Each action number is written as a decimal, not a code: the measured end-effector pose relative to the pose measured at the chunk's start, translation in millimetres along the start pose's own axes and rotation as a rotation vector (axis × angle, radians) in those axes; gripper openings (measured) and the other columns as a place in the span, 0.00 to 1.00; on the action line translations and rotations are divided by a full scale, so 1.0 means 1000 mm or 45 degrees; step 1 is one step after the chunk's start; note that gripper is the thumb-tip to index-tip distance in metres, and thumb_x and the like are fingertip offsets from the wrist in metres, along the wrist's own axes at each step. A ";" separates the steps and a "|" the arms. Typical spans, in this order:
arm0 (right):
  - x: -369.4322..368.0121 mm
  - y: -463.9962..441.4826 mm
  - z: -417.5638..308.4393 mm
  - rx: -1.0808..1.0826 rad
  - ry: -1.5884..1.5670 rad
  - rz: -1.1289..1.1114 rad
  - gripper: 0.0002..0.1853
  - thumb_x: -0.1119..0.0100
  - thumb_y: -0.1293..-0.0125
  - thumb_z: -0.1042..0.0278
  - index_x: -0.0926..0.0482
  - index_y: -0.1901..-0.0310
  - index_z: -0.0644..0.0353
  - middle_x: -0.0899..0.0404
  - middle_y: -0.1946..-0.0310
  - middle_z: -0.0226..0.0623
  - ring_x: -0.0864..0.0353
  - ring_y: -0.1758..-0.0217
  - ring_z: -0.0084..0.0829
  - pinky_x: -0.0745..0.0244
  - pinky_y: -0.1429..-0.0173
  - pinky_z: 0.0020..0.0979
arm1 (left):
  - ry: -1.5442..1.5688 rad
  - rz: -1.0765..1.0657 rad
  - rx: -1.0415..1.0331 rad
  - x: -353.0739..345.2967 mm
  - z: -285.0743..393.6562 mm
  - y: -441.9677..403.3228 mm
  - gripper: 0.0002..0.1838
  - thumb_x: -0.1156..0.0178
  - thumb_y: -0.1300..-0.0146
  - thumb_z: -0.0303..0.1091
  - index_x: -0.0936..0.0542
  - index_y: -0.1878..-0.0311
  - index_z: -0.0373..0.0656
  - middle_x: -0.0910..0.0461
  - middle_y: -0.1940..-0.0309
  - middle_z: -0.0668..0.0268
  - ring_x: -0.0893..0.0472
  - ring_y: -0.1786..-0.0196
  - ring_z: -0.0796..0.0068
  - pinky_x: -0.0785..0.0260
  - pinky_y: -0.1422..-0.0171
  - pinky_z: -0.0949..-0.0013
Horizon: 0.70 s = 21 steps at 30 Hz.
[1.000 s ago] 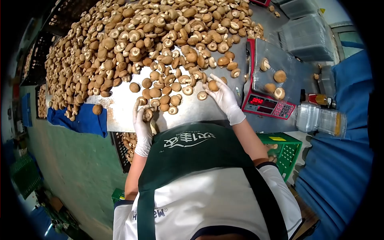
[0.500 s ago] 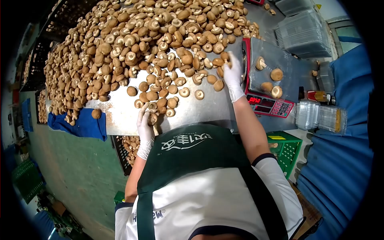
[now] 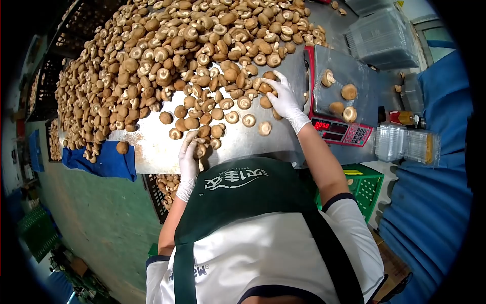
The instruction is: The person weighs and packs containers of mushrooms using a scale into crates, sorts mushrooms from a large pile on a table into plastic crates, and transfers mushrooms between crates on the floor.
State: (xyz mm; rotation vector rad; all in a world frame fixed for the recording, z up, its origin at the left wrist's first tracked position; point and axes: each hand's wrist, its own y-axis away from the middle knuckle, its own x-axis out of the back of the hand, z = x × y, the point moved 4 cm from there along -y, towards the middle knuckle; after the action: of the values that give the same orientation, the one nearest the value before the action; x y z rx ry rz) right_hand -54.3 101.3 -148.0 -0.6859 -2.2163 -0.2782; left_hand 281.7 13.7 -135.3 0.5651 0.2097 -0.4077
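Observation:
My left hand [image 3: 189,158], in a white glove, is closed around a brown-capped shiitake mushroom [image 3: 200,150] at the table's near edge, just in front of the apron. Several loose mushrooms lie right beside its fingertips. My right hand [image 3: 286,101], also gloved, is over the table just left of the scale. Its thumb and fingers are spread, with the tips at a shiitake mushroom [image 3: 265,87] among several others; a firm grip does not show. Below that hand a single mushroom [image 3: 265,128] rests on the bare metal.
A large mushroom heap [image 3: 152,61] covers the back and left of the metal table [image 3: 157,147]. At right, a red scale [image 3: 336,133] carries several mushrooms on its platform. Clear plastic boxes [image 3: 382,40] are stacked beyond it. A blue cloth [image 3: 109,159] hangs over the front-left edge.
My right hand has moved left, away from the scale's edge, and its fingers now reach toward the loose mushrooms. A mushroom has appeared on the metal below it. My left hand has shifted slightly right.

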 end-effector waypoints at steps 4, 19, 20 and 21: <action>0.000 -0.007 0.013 0.047 -0.151 -0.029 0.18 0.42 0.37 0.71 0.21 0.44 0.53 0.37 0.31 0.41 0.33 0.32 0.47 0.34 0.30 0.38 | 0.012 -0.016 -0.009 0.003 -0.003 -0.001 0.15 0.51 0.27 0.29 0.23 0.42 0.35 0.18 0.60 0.64 0.23 0.61 0.82 0.30 0.55 0.80; 0.012 0.009 -0.014 0.055 -0.186 0.220 0.13 0.45 0.32 0.69 0.18 0.51 0.65 0.24 0.44 0.41 0.27 0.39 0.41 0.35 0.33 0.36 | -0.022 -0.065 -0.016 0.004 -0.005 0.005 0.16 0.51 0.28 0.29 0.24 0.40 0.35 0.18 0.58 0.64 0.21 0.55 0.78 0.30 0.47 0.77; 0.012 0.012 -0.017 0.039 -0.296 0.213 0.13 0.45 0.32 0.70 0.18 0.52 0.66 0.23 0.44 0.42 0.27 0.39 0.41 0.35 0.33 0.35 | -0.045 -0.049 -0.028 0.002 -0.005 0.004 0.17 0.51 0.28 0.29 0.24 0.40 0.35 0.18 0.58 0.63 0.21 0.55 0.78 0.30 0.47 0.77; 0.011 0.016 -0.021 0.024 -0.405 0.207 0.12 0.46 0.32 0.70 0.18 0.52 0.66 0.23 0.45 0.42 0.26 0.40 0.40 0.34 0.34 0.34 | -0.067 -0.088 -0.020 -0.001 -0.005 0.004 0.17 0.51 0.28 0.29 0.24 0.40 0.35 0.18 0.58 0.63 0.21 0.55 0.78 0.30 0.46 0.77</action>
State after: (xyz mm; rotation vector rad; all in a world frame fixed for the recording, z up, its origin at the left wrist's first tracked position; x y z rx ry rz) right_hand -38.4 110.2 -125.9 -0.9485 -2.4394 -0.0682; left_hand 282.2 20.0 -137.2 0.5319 0.1821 -0.4871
